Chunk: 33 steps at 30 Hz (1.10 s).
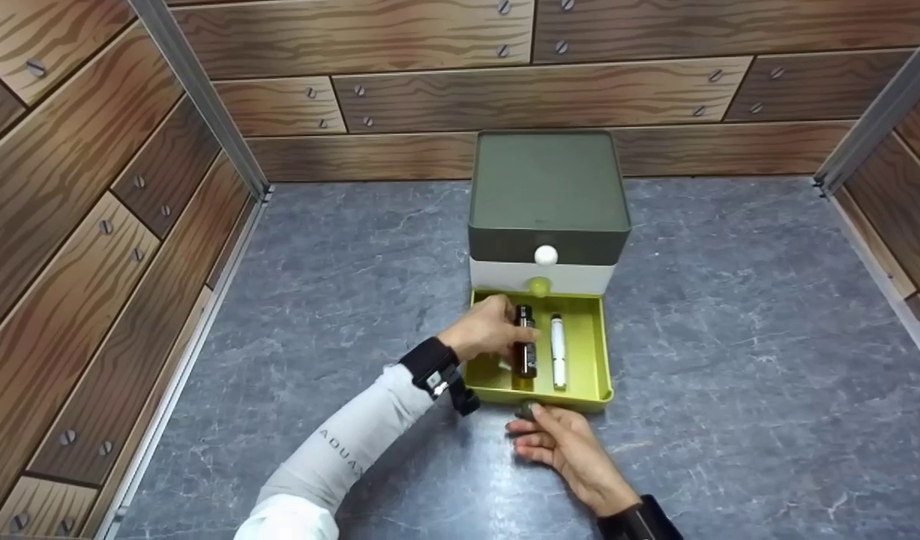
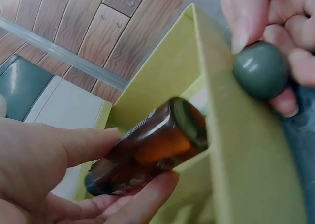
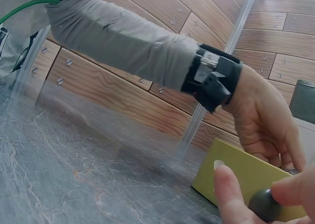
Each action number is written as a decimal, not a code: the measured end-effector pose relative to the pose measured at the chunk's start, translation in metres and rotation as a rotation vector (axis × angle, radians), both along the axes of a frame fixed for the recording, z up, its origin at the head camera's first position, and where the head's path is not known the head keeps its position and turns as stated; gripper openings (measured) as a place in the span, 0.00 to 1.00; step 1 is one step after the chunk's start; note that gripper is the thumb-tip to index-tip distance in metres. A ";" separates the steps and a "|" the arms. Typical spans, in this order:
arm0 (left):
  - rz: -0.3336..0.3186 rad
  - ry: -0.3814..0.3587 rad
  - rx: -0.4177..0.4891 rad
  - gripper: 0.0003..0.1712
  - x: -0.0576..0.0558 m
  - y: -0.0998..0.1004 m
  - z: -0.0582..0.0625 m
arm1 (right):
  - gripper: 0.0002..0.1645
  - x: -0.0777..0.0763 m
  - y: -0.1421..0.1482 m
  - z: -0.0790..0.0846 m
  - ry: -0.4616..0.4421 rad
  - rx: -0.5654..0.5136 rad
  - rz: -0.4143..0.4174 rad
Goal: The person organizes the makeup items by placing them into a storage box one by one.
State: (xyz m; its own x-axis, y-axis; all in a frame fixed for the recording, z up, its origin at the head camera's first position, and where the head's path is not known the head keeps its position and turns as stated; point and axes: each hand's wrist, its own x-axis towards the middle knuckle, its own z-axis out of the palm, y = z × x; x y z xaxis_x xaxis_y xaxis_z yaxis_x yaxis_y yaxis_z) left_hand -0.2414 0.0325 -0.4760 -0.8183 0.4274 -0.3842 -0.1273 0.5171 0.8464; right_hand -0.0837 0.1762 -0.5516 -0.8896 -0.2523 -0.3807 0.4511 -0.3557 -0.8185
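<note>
Between the thumb and fingers of my left hand [image 1: 489, 330] is a small dark amber bottle [image 2: 152, 145] with a black cap. The hand holds it in the left part of a pulled-out yellow-green drawer [image 1: 583, 345]. To the bottle's right a white pen-like tube [image 1: 558, 352] with a dark tip lies lengthwise in the drawer. My right hand [image 1: 572, 454] is at the drawer's front, its thumb and fingers pinching the round dark green knob [image 2: 261, 70]. In the right wrist view, fingertips also show around that knob.
Behind the drawer stands the cabinet [image 1: 548, 180], with a dark green top. Its upper drawer has a white knob [image 1: 546, 255]; a white drawer below carries a yellow-green knob [image 1: 539, 286]. Wood-patterned walls [image 1: 542, 90] enclose the grey marbled surface [image 1: 340, 300].
</note>
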 end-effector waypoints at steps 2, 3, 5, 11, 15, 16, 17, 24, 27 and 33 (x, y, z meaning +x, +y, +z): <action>-0.034 0.036 -0.040 0.17 -0.001 0.003 0.005 | 0.33 0.000 0.000 0.001 0.004 0.001 -0.002; -0.051 0.051 -0.067 0.17 -0.001 0.005 0.007 | 0.33 0.000 0.000 0.002 0.006 0.001 0.000; -0.082 0.094 -0.147 0.16 -0.002 0.008 0.009 | 0.32 0.001 0.001 0.002 0.012 0.001 0.004; -0.172 0.264 -0.424 0.19 -0.005 0.014 0.010 | 0.31 0.000 0.001 0.004 0.025 -0.004 0.001; -0.198 0.345 -0.507 0.21 -0.008 0.018 0.007 | 0.30 -0.002 0.002 0.004 0.042 0.000 -0.007; -0.199 0.361 -0.518 0.22 -0.009 0.019 0.006 | 0.30 -0.002 0.002 0.004 0.046 0.002 -0.010; -0.196 0.366 -0.519 0.22 -0.009 0.020 0.005 | 0.30 -0.003 0.003 0.003 0.048 0.005 -0.013; -0.190 0.362 -0.493 0.21 -0.008 0.019 -0.002 | 0.27 -0.001 0.001 -0.001 0.039 0.009 -0.014; -0.187 0.377 -0.486 0.22 -0.007 0.015 -0.003 | 0.26 0.000 0.001 -0.001 0.036 -0.005 -0.002; -0.172 0.437 -0.501 0.24 -0.001 0.007 0.009 | 0.29 -0.001 0.003 0.000 0.039 -0.032 0.005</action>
